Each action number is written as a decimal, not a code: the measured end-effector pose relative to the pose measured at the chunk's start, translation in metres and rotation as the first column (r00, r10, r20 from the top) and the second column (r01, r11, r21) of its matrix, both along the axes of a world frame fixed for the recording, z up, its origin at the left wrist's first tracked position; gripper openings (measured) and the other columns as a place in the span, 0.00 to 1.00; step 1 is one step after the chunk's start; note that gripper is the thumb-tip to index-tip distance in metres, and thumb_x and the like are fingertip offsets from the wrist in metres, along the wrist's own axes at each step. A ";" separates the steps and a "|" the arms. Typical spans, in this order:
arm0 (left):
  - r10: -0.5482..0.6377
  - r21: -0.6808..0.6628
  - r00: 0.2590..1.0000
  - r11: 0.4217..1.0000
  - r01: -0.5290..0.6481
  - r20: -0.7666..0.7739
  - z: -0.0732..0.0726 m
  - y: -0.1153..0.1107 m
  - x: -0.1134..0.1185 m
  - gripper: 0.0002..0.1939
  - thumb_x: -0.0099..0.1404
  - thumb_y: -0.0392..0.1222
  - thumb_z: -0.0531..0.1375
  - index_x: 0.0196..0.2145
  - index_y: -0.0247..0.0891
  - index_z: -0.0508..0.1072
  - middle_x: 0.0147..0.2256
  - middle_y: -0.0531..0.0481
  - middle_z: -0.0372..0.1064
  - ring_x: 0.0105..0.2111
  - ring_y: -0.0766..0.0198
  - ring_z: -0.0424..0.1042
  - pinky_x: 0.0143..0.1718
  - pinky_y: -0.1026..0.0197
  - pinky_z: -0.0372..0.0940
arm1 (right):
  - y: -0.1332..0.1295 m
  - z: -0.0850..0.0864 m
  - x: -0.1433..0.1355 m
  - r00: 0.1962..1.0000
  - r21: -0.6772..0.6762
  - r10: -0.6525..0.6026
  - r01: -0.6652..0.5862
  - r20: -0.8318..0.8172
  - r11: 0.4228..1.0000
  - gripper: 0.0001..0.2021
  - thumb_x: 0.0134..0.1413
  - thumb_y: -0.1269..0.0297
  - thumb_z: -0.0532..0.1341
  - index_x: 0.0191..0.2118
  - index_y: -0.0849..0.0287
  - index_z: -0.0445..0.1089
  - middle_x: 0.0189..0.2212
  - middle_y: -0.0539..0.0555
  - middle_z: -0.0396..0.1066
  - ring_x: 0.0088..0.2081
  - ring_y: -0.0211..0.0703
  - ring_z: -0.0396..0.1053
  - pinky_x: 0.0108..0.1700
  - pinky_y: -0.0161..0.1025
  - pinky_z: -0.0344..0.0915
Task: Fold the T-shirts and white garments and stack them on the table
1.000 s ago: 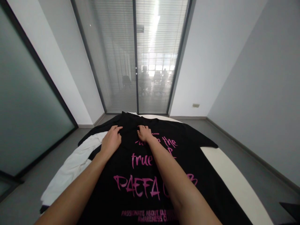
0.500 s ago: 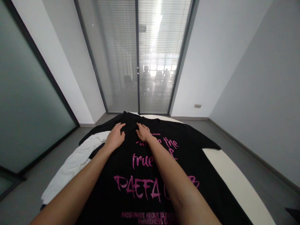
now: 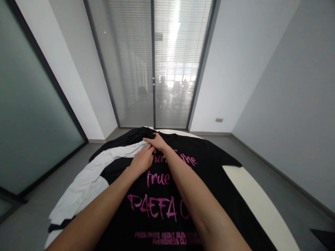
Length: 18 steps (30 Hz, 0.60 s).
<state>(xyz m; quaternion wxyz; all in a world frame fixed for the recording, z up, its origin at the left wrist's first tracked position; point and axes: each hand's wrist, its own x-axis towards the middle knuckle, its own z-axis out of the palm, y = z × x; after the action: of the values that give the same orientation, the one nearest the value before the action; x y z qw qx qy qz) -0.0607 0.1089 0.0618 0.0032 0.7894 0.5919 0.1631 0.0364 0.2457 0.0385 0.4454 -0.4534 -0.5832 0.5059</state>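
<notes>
A black T-shirt (image 3: 209,181) with pink lettering lies spread out, front side up, over the table. Its right sleeve reaches out flat, while the cloth by the left shoulder is drawn inward. My left hand (image 3: 142,159) is closed on the shirt there, its fingers curled in toward the middle. Just beyond it, my right hand (image 3: 157,142) pinches the shirt near the collar, its fingers pointing left and almost touching the left hand. A white garment (image 3: 86,181) lies crumpled on the left, partly under the black shirt.
The cream table top (image 3: 251,188) shows along the right, with a curved edge. More dark cloth (image 3: 123,137) lies at the far left. Beyond stand a glass door with blinds (image 3: 172,101), white walls and a frosted glass panel (image 3: 31,115). A wall socket (image 3: 219,120) sits low on the right.
Both hands have come together and closed on the shirt, the left moving rightward. The shirt's left shoulder is pulled inward, uncovering more of the white garment.
</notes>
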 end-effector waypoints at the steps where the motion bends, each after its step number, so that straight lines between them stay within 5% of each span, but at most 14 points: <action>1: -0.031 -0.023 0.999 0.999 0.031 0.005 -0.002 -0.003 0.001 0.11 0.66 0.33 0.54 0.45 0.42 0.70 0.57 0.44 0.64 0.53 0.53 0.70 0.52 0.53 0.68 | 0.000 -0.002 0.000 0.999 -0.033 -0.039 0.039 -0.027 0.999 0.26 0.43 0.61 0.71 0.50 0.64 0.70 0.43 0.57 0.75 0.47 0.48 0.72 0.52 0.41 0.67; 5: 0.024 -0.071 0.999 0.997 -0.025 -0.023 -0.005 -0.022 0.001 0.24 0.62 0.35 0.59 0.56 0.44 0.65 0.62 0.40 0.56 0.57 0.51 0.67 0.53 0.52 0.66 | 0.002 -0.009 0.006 0.990 -0.096 -0.124 0.117 -0.072 0.989 0.15 0.52 0.64 0.63 0.46 0.61 0.71 0.38 0.55 0.76 0.45 0.48 0.73 0.49 0.43 0.70; 8: 0.161 -0.091 0.983 0.981 -0.170 -0.093 -0.001 -0.043 0.001 0.32 0.62 0.37 0.59 0.63 0.40 0.57 0.55 0.34 0.64 0.51 0.47 0.72 0.47 0.51 0.69 | 0.004 -0.009 0.013 0.976 -0.161 -0.144 0.118 -0.161 0.980 0.14 0.60 0.63 0.56 0.50 0.61 0.68 0.34 0.55 0.76 0.37 0.46 0.75 0.41 0.43 0.73; 12: 0.133 -0.194 0.981 0.968 -0.158 -0.139 0.007 -0.063 0.006 0.22 0.65 0.36 0.55 0.57 0.36 0.63 0.45 0.34 0.72 0.43 0.45 0.77 0.43 0.50 0.69 | 0.005 -0.008 0.020 0.954 -0.228 -0.148 0.088 -0.262 0.970 0.14 0.63 0.65 0.53 0.50 0.62 0.67 0.31 0.55 0.76 0.31 0.45 0.75 0.39 0.45 0.74; 18: 0.046 -0.217 0.988 0.976 -0.012 0.149 0.001 -0.061 0.032 0.18 0.66 0.38 0.57 0.54 0.40 0.64 0.48 0.40 0.74 0.50 0.52 0.74 0.48 0.56 0.66 | -0.001 -0.013 0.027 0.924 -0.243 -0.162 0.078 -0.347 0.967 0.13 0.64 0.66 0.53 0.50 0.59 0.69 0.37 0.56 0.78 0.36 0.44 0.77 0.46 0.47 0.73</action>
<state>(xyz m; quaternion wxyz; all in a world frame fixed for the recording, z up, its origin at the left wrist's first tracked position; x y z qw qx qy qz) -0.0290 0.0477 0.0626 0.1316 0.7608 0.6155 0.1580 0.0630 0.2446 0.0259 0.5219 -0.4343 -0.4005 0.6153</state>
